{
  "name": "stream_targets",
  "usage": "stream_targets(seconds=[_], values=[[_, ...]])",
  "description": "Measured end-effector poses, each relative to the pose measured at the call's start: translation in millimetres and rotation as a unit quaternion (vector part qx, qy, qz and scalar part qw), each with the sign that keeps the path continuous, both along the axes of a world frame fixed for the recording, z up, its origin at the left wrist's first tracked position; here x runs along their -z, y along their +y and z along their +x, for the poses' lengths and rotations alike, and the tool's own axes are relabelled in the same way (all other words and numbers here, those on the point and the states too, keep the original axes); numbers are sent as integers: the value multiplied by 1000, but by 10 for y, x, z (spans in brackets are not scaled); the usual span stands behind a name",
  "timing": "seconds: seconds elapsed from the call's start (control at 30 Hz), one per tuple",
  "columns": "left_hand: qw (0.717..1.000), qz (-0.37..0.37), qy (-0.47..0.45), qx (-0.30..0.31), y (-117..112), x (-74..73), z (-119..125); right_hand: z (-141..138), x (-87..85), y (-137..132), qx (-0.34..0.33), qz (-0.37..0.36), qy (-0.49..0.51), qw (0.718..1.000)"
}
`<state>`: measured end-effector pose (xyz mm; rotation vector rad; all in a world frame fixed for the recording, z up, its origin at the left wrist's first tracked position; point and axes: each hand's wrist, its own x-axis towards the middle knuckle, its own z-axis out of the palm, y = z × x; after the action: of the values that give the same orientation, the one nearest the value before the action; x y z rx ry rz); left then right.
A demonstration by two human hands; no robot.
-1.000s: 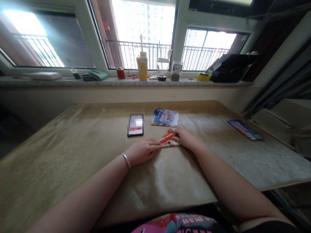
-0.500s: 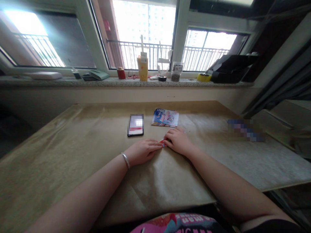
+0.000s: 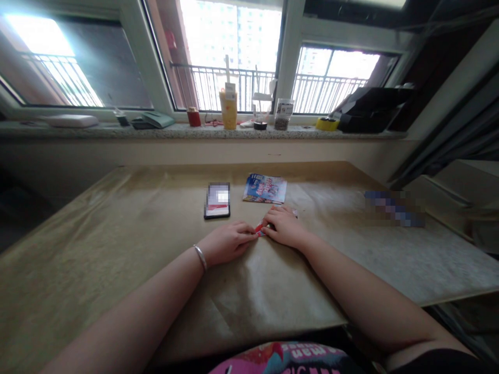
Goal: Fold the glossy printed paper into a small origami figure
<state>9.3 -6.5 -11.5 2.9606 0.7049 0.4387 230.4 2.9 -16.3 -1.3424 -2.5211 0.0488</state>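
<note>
A small folded piece of colourful printed paper (image 3: 259, 228), red where it shows, lies on the tabletop between my hands. My right hand (image 3: 284, 225) is curled over it, thumb and fingers closed on it, and hides most of it. From the left, my left hand (image 3: 230, 242) reaches in with its fingers together, the fingertips pinching the paper's near left end. Just beyond my right hand lies a stack of blue printed flyers (image 3: 265, 188). A phone (image 3: 217, 200) with a lit, blurred screen lies beyond my left hand.
The table (image 3: 156, 228) has a brown covering, with its near edge by my body. A blurred blue item (image 3: 393, 209) lies at the right. On the windowsill (image 3: 202, 133) stand a yellow drink cup (image 3: 230, 111), a red jar (image 3: 193, 117), other cups and a black box (image 3: 368, 111).
My left fingertips have slid slightly left along the paper. A little more of the paper shows beside my right hand, which has hardly moved.
</note>
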Motion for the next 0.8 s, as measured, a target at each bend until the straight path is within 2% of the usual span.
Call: stream_targets(seconds=[0.3,0.8], values=[[1000,-16,-2,7,40,11,-43,37,98,108,15,-39,30,999],[1000,5,-11,16,49,6,-32,9,73,89,47,-49,30,997]])
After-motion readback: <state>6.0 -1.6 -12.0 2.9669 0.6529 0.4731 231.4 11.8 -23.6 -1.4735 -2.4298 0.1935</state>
